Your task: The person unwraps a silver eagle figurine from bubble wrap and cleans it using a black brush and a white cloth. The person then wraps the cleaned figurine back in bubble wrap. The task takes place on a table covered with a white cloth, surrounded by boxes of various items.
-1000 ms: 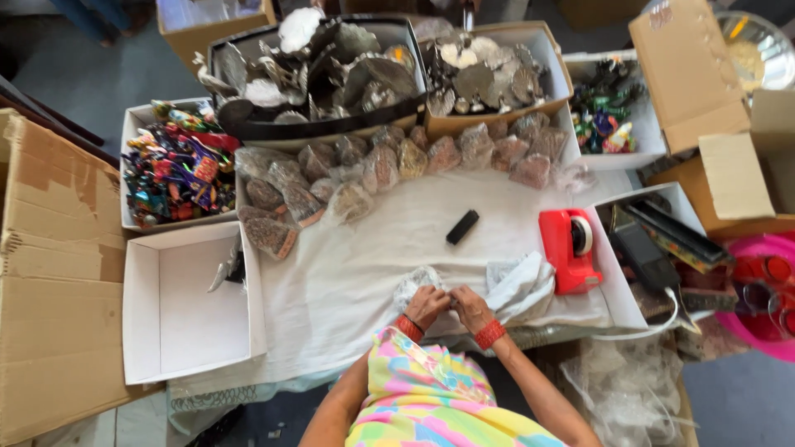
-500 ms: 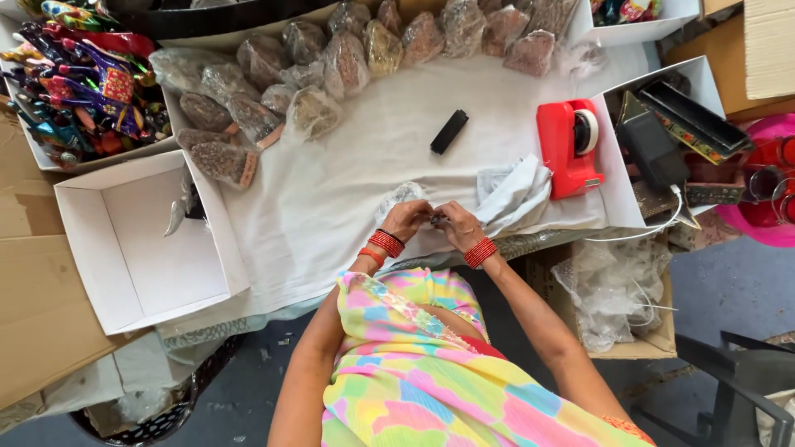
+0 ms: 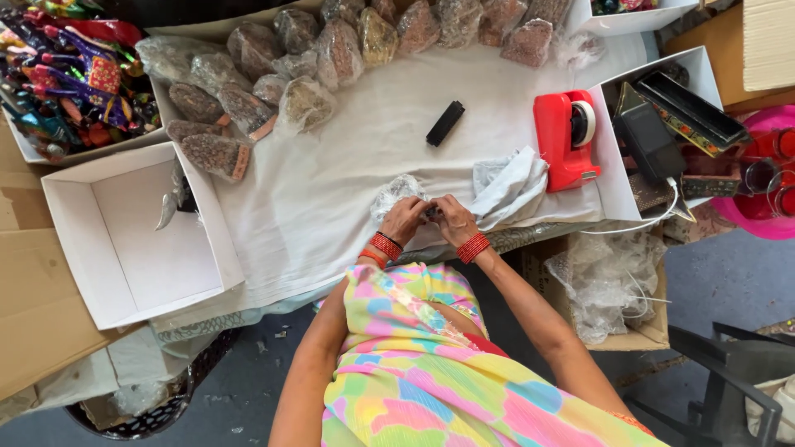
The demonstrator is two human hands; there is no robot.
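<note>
Left hand [image 3: 403, 220] and right hand [image 3: 454, 218] meet at the near edge of the white cloth [image 3: 348, 157], fingers pinched closed on a small clear plastic bag [image 3: 396, 192]; its contents cannot be told. A row of filled packets [image 3: 302, 101] lies along the far side. The white box [image 3: 124, 236] at left is nearly bare, so packing looks partway.
</note>
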